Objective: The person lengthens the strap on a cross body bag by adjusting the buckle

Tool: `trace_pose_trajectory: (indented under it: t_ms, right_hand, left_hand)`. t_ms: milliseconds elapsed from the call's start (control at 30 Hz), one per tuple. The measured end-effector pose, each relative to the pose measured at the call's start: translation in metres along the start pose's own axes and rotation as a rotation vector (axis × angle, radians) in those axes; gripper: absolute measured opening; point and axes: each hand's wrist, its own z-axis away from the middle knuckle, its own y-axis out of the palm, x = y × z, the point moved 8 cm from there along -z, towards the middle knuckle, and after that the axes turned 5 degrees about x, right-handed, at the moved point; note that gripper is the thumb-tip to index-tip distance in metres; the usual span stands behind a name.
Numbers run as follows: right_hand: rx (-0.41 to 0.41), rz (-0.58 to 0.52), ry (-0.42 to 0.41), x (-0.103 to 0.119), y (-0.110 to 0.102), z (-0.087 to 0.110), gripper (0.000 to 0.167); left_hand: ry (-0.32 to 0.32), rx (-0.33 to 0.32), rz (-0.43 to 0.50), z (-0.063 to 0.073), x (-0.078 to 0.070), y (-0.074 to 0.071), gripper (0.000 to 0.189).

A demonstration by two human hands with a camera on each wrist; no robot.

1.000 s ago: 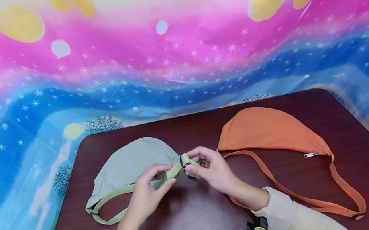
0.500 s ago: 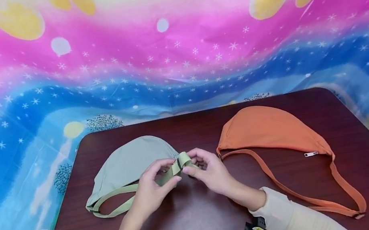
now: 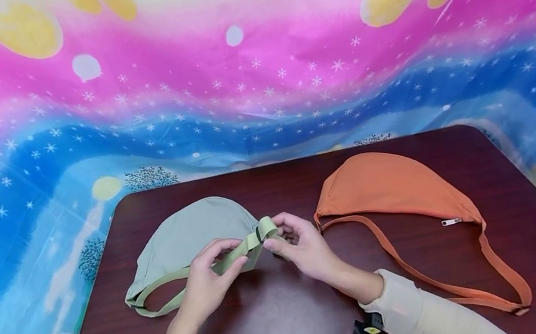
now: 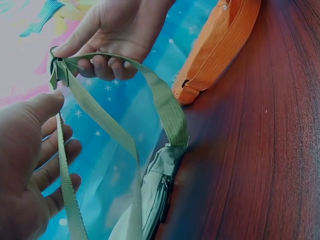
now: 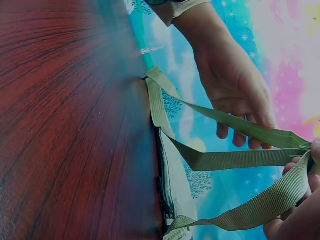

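Note:
A pale green waist bag [image 3: 186, 237] lies at the left of the table, its green webbing strap [image 3: 250, 243] lifted in front of it. My right hand [image 3: 311, 251] pinches the strap at a small dark slider [image 3: 259, 234], where the webbing stands up in a short loop. Left of that, my left hand [image 3: 207, 280] has the strap running between its thumb and loosely bent fingers. The left wrist view shows one length of webbing [image 4: 165, 110] dropping from the slider to the end of the bag. Several strands of webbing [image 5: 270, 200] converge at the right fingertips in the right wrist view.
An orange waist bag [image 3: 383, 189] lies on the right side of the dark wooden table [image 3: 295, 328]. Its orange strap [image 3: 503, 269] spreads toward the near right, past the right forearm. A printed cloth [image 3: 255, 92] hangs behind the table.
The left hand came in close to the slider, then drew back left along the strap. The right hand keeps its pinch, and the loop above the slider looks rounder than a second ago.

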Motion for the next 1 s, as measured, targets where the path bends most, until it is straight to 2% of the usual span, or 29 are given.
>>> trace_pose_trajectory:
  t_ms: [200,400,600,800,1000]
  right_hand:
    - [0.030,0.063,0.006,-0.004,0.012,-0.002,0.025]
    - [0.064,0.112,0.022,-0.007,0.021,-0.002,0.028]
    - [0.045,0.101,0.007,-0.006,0.018,-0.003,0.027]
    - [0.034,0.081,0.011,-0.005,0.016,-0.003,0.026]
    - [0.046,0.070,0.029,-0.008,0.020,-0.005,0.028]
  left_hand:
    - [0.046,0.005,0.004,-0.003,-0.005,0.003,0.032]
    - [0.025,0.026,0.008,-0.004,-0.004,0.004,0.031]
    - [0.007,0.039,-0.053,0.001,0.004,0.001,0.044]
    - [0.043,-0.023,-0.121,0.010,0.009,-0.007,0.041]
    - [0.062,-0.045,-0.107,0.010,0.007,-0.011,0.040]
